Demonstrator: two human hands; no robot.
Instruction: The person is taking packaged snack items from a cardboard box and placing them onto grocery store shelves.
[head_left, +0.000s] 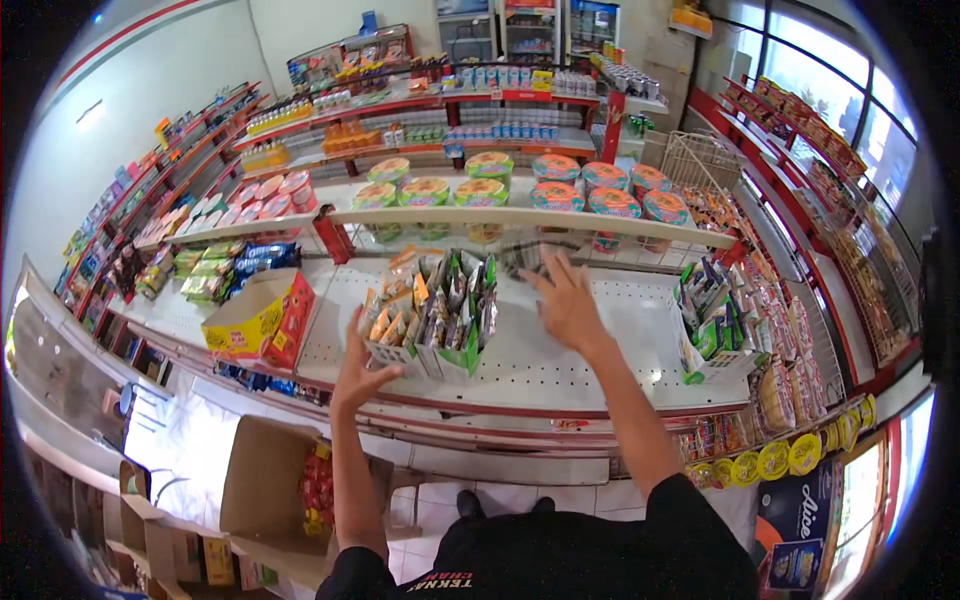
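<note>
Snack box: left box (393, 354), full of upright packets, mid-shelf, beside a second box (455, 362) of packets.
Left hand (362, 372): fingers and thumb spread at the left box's outer side; contact unclear.
Right hand (568, 305): fingers apart near a blurred dark thing (525, 250); cannot tell whether they grip it.
Shelf (645, 345): white, with small holes.
Shelf's left: yellow-and-red carton (290, 325).
Shelf's right: third box (715, 365) of packets.
Behind: lidded cups (613, 203).

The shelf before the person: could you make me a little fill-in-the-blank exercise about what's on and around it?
1. The packets nearest the left hand are mainly ____ in colour.
2. The open yellow box has a side panel coloured ____.
3. The person's sleeves are coloured ____.

Missing words: orange; red; black.
</note>
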